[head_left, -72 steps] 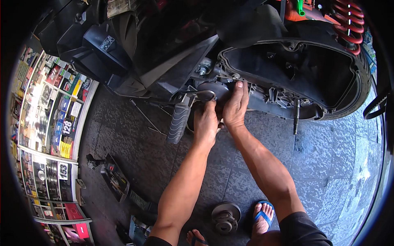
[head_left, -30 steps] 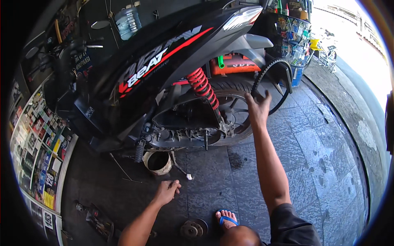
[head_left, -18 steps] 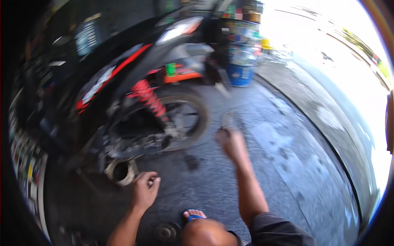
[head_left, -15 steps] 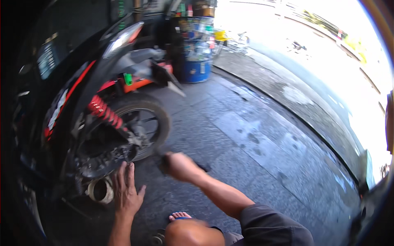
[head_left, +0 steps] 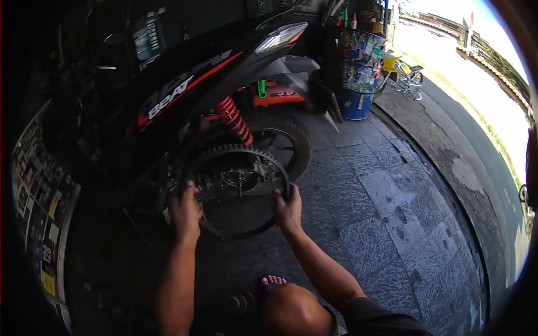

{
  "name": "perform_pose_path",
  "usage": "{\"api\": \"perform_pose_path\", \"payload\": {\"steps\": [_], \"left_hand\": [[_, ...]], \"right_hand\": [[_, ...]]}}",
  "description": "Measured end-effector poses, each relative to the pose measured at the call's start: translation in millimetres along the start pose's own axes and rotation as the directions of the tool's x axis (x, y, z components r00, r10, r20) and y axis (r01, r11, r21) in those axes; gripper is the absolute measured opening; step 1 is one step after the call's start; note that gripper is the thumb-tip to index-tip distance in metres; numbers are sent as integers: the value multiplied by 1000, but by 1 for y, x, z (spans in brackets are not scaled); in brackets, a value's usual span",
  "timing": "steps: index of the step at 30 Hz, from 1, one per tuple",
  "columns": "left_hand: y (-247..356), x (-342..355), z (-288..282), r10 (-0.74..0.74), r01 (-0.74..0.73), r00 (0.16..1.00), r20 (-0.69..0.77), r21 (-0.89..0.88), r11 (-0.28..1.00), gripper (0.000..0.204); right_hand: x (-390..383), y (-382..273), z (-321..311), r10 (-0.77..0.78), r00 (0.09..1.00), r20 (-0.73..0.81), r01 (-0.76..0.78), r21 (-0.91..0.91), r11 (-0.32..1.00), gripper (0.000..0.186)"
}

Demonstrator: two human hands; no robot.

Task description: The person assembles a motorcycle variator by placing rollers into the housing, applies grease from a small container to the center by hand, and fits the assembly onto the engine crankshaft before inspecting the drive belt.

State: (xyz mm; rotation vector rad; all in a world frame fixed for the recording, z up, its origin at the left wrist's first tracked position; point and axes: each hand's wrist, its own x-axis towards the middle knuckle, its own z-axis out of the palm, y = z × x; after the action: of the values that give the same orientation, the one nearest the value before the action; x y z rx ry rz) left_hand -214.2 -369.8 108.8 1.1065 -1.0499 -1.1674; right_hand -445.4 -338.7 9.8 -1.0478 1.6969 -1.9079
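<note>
Both hands on toothed black belt [head_left: 235, 149], open loop, held up off floor [head_left: 336, 193]. Left hand [head_left: 186, 215] on its left side, slightly blurred; right hand [head_left: 288, 208] grips right side. Behind loop: black scooter [head_left: 210, 84], red shock spring [head_left: 234, 120], rear wheel [head_left: 303, 147]. Blue drum [head_left: 357, 105] beyond, upright. Round metal part [head_left: 240, 302] on floor, dim, left of bare knee [head_left: 297, 311].

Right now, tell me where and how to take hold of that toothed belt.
Probably best pinched at its left and right sides, coming from the near side: the black toothed belt makes an open loop of narrow band. The right hand grips one side; the left hand is at the other.
</note>
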Motion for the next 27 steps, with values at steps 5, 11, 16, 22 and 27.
{"api": "perform_pose_path", "payload": {"steps": [5,11,16,22,27], "left_hand": [[-45,-86,22,-263,-511,592,762,607,608,53],[30,-72,-17,132,234,634,762,-352,906,45],[26,-28,-87,-40,423,678,734,-345,838,43],[30,-12,-107,-70,215,926,370,-368,905,31],[-4,-32,-63,319,-403,910,265,380,833,51]], "right_hand": [[16,-37,60,-153,983,-104,159,55,986,49],[-93,65,102,-352,565,746,240,259,936,44],[-65,-17,55,315,636,704,-763,511,397,64],[-15,-33,10,177,661,729,-701,685,-199,55],[-72,-68,42,-61,616,785,-737,603,306,57]]}}
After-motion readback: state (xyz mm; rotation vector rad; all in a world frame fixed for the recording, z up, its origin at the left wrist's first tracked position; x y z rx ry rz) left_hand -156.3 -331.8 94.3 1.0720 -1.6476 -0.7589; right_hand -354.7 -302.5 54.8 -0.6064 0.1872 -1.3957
